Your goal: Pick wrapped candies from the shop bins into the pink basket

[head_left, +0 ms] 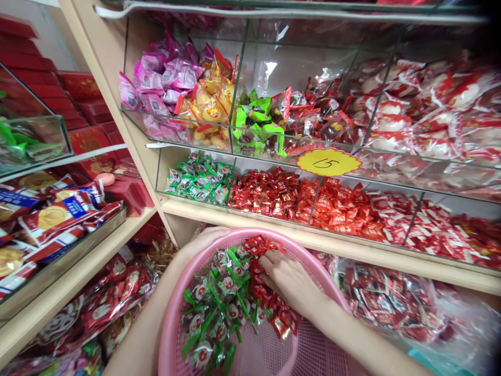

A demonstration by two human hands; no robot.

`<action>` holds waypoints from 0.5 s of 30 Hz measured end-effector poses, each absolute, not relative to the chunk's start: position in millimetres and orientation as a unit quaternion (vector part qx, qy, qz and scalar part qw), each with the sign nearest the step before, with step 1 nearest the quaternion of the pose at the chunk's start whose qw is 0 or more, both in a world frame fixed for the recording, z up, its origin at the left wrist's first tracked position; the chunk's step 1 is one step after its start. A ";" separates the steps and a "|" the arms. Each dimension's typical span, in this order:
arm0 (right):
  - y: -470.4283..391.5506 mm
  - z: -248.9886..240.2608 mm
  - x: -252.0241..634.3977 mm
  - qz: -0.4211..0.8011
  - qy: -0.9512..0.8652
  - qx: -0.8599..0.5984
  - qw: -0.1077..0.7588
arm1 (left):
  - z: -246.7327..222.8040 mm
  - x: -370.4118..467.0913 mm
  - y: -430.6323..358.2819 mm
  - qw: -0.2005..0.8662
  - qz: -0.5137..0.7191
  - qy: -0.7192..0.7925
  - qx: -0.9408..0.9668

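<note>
A pink plastic basket (176, 292) with perforated sides stands in front of the candy shelf, tilted toward me. My left hand (207, 239) is closed over its far left rim, fingertips partly hidden behind the edge. Inside, clear-wrapped candies with green ends (219, 308) lie in a heap on the left. Beside them are red-wrapped candies (284, 324). My right hand (285, 274) reaches into the red ones with curled fingers closed among them; the fingertips are partly covered. Just above the rim, shelf compartments hold similar green-ended candies (199, 177) and red candies (270, 193).
A wooden shelf edge (376, 256) runs right behind the basket. Glass-fronted bins above hold pink and yellow packets, with a yellow price tag (329, 162) marked 15. Packaged snacks (58, 214) fill the left shelf. Plastic bags of candy (391, 300) lie below at right.
</note>
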State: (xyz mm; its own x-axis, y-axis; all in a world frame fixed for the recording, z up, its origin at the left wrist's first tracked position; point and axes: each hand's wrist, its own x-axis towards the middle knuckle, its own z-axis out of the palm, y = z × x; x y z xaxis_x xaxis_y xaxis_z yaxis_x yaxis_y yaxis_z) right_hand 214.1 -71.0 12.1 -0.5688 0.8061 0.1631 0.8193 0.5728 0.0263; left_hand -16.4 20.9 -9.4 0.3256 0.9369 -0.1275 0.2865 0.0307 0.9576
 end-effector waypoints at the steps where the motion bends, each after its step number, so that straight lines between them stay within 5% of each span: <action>1: -71.7 11.9 214.4 -0.049 -0.885 -0.457 0.070 | -12.4 -17.4 22.4 0.523 0.309 0.491 0.624; 15: 16.9 63.0 236.6 0.008 -0.829 -0.512 0.225 | -24.3 -21.6 27.3 0.513 0.302 0.450 0.665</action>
State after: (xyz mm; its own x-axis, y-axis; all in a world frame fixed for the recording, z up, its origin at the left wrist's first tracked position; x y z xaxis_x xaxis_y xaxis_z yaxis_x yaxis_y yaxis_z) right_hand 236.6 16.9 63.0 -0.3755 0.8524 0.3639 0.8448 0.4763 -0.2439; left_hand -21.6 27.3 -24.3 0.4122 0.9091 -0.0610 0.2896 -0.0673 0.9548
